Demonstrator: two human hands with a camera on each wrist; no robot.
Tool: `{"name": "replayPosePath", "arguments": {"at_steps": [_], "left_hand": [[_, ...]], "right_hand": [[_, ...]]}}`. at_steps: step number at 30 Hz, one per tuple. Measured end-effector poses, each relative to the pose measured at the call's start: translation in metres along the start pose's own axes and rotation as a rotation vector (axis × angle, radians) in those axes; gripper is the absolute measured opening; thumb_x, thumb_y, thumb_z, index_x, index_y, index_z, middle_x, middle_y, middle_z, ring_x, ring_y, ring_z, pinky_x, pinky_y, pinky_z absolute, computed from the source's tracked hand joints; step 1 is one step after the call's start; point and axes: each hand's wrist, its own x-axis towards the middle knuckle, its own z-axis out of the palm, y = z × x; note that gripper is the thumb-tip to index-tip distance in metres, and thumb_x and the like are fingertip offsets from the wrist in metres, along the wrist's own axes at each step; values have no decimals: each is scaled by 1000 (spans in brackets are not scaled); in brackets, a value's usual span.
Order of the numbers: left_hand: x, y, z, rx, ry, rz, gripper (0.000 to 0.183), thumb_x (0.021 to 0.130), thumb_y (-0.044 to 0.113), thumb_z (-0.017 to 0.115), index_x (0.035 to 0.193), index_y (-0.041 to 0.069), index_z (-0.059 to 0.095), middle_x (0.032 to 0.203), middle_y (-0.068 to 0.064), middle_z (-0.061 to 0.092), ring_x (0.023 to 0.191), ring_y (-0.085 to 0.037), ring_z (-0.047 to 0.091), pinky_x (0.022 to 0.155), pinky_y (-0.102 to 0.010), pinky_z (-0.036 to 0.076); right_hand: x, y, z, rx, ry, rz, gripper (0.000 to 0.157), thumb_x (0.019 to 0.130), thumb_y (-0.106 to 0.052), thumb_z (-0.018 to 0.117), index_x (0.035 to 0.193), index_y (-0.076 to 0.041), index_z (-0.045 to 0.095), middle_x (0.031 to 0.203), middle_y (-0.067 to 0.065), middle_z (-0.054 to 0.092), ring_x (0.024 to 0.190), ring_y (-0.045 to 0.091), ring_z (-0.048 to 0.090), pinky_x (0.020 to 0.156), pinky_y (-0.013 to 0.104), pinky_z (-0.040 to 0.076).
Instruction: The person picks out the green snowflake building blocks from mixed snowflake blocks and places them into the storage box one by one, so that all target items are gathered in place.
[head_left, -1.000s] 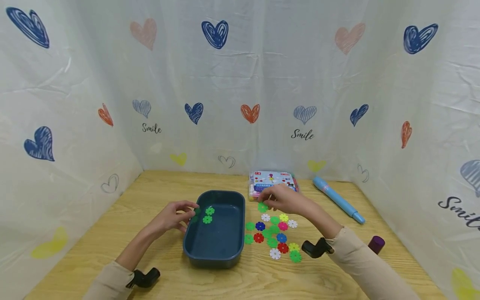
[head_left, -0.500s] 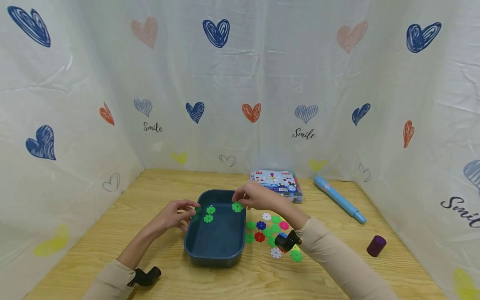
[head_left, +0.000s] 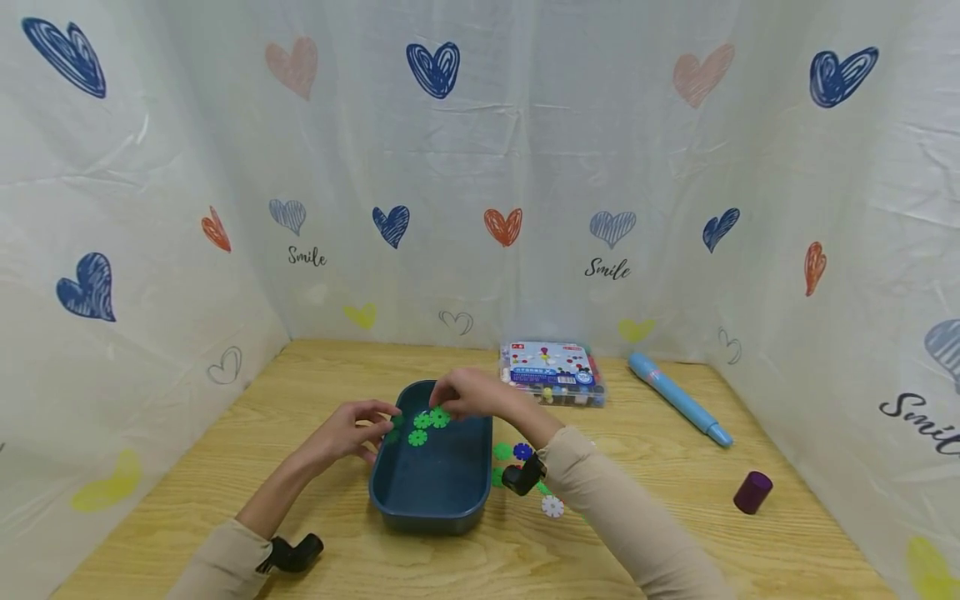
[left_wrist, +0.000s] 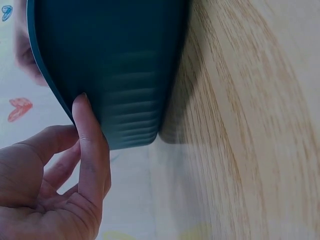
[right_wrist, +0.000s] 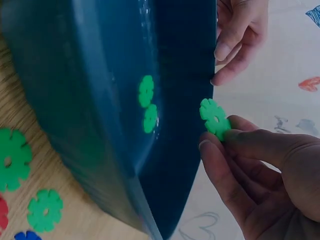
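A dark blue plastic basin (head_left: 431, 512) stands on the wooden table, left of centre in the head view. My left hand (head_left: 351, 432) pinches its left rim, with thumb and fingers on either side of the wall in the left wrist view. Over the basin's far part is my right hand (head_left: 468, 394). Its thumb and fingertips pinch a green snowflake disc (right_wrist: 216, 119) by the edge, as the right wrist view shows. Two more green snowflake discs (right_wrist: 146, 91) lie inside the basin, side by side.
Loose snowflake discs, such as a white one (head_left: 552, 506) and a blue one (head_left: 522, 452), lie right of the basin, partly hidden by the right forearm. Behind them is a clear-sided box (head_left: 551, 371). A light blue tube (head_left: 678, 398) and purple cylinder (head_left: 753, 492) lie farther right.
My right hand has carried the green snowflake disc leftward, from above the loose discs, across the right rim and over the basin's interior. The left hand has stayed at the rim.
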Motion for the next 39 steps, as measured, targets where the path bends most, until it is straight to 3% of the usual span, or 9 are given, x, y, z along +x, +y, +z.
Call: {"name": "replayPosePath", "arguments": {"at_steps": [12,18,33,39], "left_hand": [[1,-1,0,15,-7,8,42,100,19,56,133,-7,51,104,-30,58,76,-20,62,61,-37,61],[2,-3,-1,11,-14,11,41,100,19,56,133,-5,52,104,-25,60,77,-21,62,61,-37,61],[1,-5,-1,16,-11,12,42,100,18,56,133,-7,51,108,-30,59,77,-19,62,60,-37,61],[1,-4,-1,5,-16,13,42,101,19,56,134,-7,51,106,-27,59,77,-20,62,62,-41,61]], "right_hand": [[31,7,22,118,-43,21,20,93,5,59,108,3,71,97,17,74,72,17,71,64,20,58],[41,10,34,189,-81,66,20,92,7,59,107,3,71,94,20,74,78,27,74,65,25,60],[49,7,49,278,-229,184,20,89,7,62,103,-3,73,88,9,72,73,19,73,68,29,61],[47,6,47,244,-225,202,20,89,4,65,105,-6,73,90,6,71,74,15,72,67,25,60]]}}
